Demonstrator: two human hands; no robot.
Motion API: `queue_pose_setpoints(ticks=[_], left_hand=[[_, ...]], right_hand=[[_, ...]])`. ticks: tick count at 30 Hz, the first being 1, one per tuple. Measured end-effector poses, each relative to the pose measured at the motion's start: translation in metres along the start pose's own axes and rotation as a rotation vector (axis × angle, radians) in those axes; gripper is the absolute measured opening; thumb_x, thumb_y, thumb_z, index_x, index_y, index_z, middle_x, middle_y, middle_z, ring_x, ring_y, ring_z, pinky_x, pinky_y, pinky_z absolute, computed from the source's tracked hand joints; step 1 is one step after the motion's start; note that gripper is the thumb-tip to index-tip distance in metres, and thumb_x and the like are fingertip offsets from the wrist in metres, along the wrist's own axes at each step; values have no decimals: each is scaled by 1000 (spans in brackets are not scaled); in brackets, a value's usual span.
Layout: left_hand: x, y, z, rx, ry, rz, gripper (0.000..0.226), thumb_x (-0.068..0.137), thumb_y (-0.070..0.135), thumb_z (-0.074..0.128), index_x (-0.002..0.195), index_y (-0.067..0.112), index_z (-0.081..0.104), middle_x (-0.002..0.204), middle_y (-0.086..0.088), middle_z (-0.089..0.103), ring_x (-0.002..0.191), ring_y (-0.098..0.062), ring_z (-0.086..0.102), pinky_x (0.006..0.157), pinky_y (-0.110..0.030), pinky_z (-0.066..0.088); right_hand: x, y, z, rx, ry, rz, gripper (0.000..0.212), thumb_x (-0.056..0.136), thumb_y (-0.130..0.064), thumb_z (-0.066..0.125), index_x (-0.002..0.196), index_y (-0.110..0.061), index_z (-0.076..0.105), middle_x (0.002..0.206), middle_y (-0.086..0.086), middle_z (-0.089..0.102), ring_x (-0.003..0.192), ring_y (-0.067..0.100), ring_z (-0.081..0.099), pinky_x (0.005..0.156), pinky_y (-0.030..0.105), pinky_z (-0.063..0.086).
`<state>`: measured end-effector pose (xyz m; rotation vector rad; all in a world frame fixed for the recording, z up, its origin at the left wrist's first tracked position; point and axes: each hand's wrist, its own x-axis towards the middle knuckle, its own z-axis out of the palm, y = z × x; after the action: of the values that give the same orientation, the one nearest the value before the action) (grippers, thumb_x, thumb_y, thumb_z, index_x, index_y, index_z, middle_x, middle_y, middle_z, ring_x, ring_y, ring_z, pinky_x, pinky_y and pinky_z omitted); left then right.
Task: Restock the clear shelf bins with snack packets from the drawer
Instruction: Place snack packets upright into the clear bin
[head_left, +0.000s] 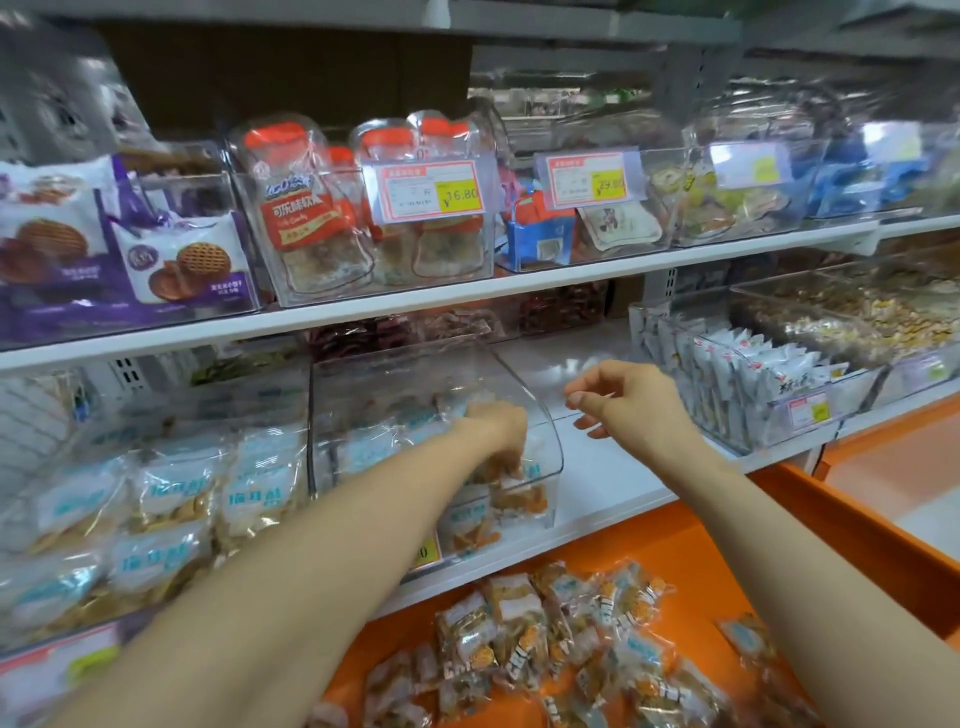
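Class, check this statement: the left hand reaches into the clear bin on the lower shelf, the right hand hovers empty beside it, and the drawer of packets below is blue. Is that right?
Not quite: the drawer is orange, not blue, as the head view shows. The rest stands: the left hand reaches into the bin, the right hand hovers empty, and packets lie in the drawer.
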<state>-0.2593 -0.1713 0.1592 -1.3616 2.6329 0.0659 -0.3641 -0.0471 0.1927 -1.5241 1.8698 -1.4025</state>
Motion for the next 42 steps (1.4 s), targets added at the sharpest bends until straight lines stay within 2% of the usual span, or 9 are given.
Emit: queue_pose_setpoints(ticks=[5,8,10,13,15,20,29,35,42], left_hand=[[-2,-7,6,-68,-36,15,38,77,33,75,107,10,67,112,-6,67,98,-23,62,83,-31,50],[-17,-22,-7,-205,49,12,30,77,39,73,91,14,66,91,0,69,82,-16,59,63,-24,43],[-32,-38,-13,-287,124,4,20,77,32,75,81,18,61,80,2,69,79,-16,64,67,-25,48],[-51,-58,-4,-190,-15,28,5,81,18,69,85,16,68,87,-4,72,77,-16,67,63,-23,49],[-58,-65,9,-71,-75,53,13,82,18,67,95,17,69,98,-2,70,87,-17,64,67,-24,46],[-61,-76,30,-58,-42,62,27,84,26,65,109,19,62,112,-3,64,102,-22,58,81,-29,45],[-56,-94,32,-103,-100,76,16,79,19,70,88,23,57,88,0,59,79,-17,50,67,-23,36],[-58,-92,36,-199,-44,68,29,82,20,68,110,17,64,89,2,53,82,-14,48,70,-24,39],[-57,-94,18,-285,-125,103,13,85,17,67,96,16,60,70,9,52,65,-6,46,56,-14,34]], right_hand=[[-1,-2,3,-4,-30,9,10,88,-2,59,82,-8,66,77,6,66,60,13,62,62,27,54],[-2,1,6,-70,-64,-10,13,88,-2,59,81,-11,64,76,5,65,63,15,63,63,26,53],[-1,7,12,-187,-81,-66,19,87,-2,60,77,-18,62,78,3,66,71,19,65,68,28,53],[1,12,30,-372,-240,-179,19,88,-3,59,85,-21,66,90,2,67,85,21,63,77,28,49],[8,11,44,-507,-356,-244,21,88,-4,60,104,-15,69,106,2,68,91,18,61,82,23,45],[32,8,70,-792,-529,-275,38,90,-19,62,128,-20,56,129,6,57,117,24,53,94,33,42],[49,5,77,-768,-715,-144,19,87,-17,67,105,-11,69,107,7,65,97,25,61,81,27,47],[47,20,85,-798,-809,6,25,90,-5,58,110,-12,70,71,0,62,56,19,65,56,26,58],[56,0,88,-904,-783,-67,23,87,-11,65,110,-13,67,96,8,68,71,30,70,72,37,59]])
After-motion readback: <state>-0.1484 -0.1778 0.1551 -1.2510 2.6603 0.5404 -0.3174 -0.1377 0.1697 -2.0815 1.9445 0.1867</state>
